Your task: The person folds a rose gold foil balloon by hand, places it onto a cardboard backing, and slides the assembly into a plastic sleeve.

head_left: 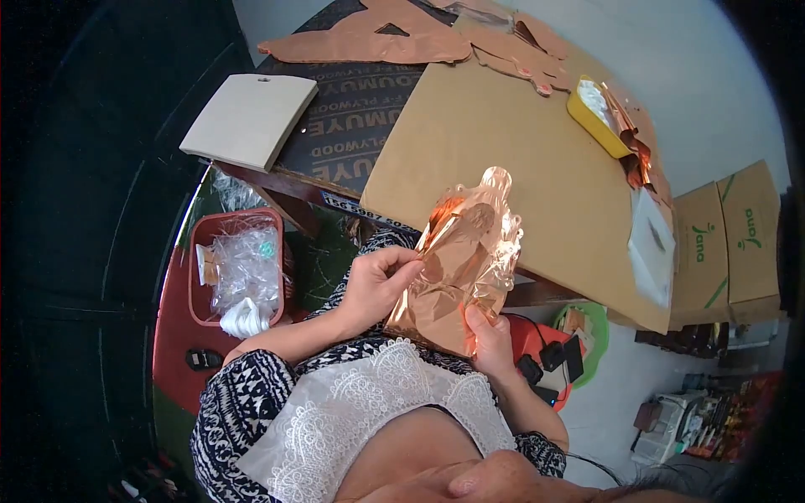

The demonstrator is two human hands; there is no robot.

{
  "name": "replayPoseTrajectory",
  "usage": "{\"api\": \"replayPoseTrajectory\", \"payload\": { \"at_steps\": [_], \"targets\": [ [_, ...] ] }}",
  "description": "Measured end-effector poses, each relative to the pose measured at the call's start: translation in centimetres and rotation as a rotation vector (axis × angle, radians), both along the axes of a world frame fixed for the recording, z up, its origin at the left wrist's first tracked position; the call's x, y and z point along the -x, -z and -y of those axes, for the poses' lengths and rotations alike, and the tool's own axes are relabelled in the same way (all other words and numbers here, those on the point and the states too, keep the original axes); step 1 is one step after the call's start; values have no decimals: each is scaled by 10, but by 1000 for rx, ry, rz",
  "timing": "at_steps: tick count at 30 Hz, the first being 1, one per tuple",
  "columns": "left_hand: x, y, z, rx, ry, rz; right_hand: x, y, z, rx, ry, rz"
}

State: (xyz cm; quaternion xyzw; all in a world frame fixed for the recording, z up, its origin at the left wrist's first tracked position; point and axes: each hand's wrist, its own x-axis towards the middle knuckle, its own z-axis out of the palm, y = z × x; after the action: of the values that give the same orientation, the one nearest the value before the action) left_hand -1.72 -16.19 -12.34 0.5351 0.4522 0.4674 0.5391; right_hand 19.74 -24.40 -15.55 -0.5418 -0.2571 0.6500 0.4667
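Observation:
A shiny copper-coloured foil piece (461,260) with a rounded top and a scalloped right edge is held over my lap, at the table's front edge. My left hand (384,283) pinches its left edge between thumb and fingers. Lower right, my right hand (489,337) grips the foil's bottom corner, thumb on top. The foil surface looks creased and reflective. Behind it lies a brown cardboard sheet (495,126) on the table.
Copper-coloured cut shapes (369,38) lie at the table's back. A yellow tray (597,121) holds white material beside foil scraps. A white board stack (250,121) sits at left. Below are a red basket (197,293), a green basin (597,348) and cardboard boxes (729,243).

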Motion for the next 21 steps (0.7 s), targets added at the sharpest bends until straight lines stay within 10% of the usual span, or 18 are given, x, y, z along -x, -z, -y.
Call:
{"api": "replayPoseTrajectory", "payload": {
  "at_steps": [21],
  "targets": [
    [-4, -1, -4, 174, 16, 192, 10, -18, 0, -49, 25, -3]
  ]
}}
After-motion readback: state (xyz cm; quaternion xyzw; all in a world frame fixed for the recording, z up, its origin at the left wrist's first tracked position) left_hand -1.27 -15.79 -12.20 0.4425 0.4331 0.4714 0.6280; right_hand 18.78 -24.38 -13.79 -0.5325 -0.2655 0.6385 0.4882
